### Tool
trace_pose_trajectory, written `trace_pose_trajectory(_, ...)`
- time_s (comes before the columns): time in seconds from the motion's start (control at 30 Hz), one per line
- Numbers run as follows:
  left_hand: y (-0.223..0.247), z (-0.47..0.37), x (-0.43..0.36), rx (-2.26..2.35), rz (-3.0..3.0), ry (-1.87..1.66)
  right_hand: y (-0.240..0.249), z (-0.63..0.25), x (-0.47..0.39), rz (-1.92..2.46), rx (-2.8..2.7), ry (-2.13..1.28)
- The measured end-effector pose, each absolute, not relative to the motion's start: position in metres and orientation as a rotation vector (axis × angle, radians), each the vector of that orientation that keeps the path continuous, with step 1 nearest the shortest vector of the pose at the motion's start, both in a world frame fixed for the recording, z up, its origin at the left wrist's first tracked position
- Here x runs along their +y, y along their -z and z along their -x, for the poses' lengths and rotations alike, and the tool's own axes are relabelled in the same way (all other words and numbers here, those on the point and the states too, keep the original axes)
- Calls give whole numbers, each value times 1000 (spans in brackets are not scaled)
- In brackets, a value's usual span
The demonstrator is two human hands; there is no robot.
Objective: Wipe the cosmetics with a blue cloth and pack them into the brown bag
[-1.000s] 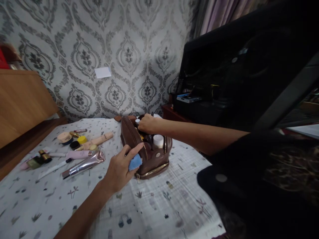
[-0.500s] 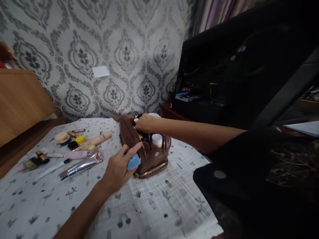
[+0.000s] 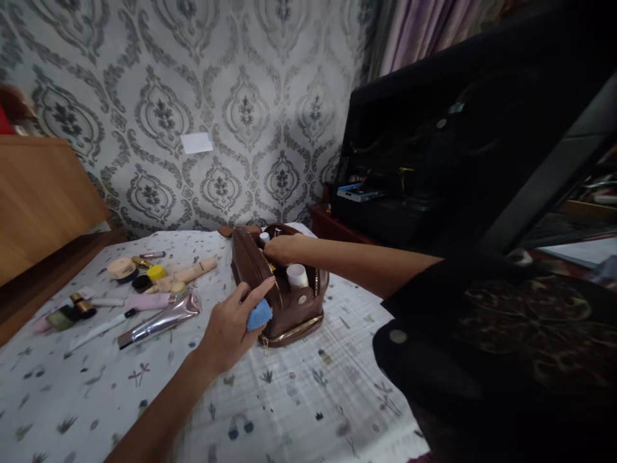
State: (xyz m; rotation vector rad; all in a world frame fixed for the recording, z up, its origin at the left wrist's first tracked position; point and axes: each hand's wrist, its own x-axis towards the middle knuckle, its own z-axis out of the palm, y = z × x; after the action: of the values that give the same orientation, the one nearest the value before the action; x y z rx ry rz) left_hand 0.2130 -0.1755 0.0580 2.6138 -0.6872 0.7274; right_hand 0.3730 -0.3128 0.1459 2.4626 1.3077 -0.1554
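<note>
A: What do your hands have?
B: Your left hand [image 3: 231, 328] curls round a blue pad [image 3: 260, 316], index finger at the near-left rim of the brown bag [image 3: 250, 254]. Your right hand [image 3: 281, 249] dips inside; fingers hidden, can't tell the grip.
A: And the bag?
B: On the cloth [image 3: 274, 411], right of the silver tube [image 3: 161, 323]. Looks soft, likely saggy and weighty loaded; hold the side walls. Right forearm slants in from the right, left from near left.

Brn bag [image 3: 289, 308] w/ gold zip [image 3: 295, 330]
</note>
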Motion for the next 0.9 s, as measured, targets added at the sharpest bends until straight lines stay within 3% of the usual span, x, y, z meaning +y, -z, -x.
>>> trace_pose_trajectory(0.3, -57, -213, -174, -684, -2643, -728, -180, -342, -322, -2387, 1423, -5)
trace_pose_trajectory(0.9, -61, -211, -171, -730, -2728, -746, -162, -312, -394, -2382, 1643, -124)
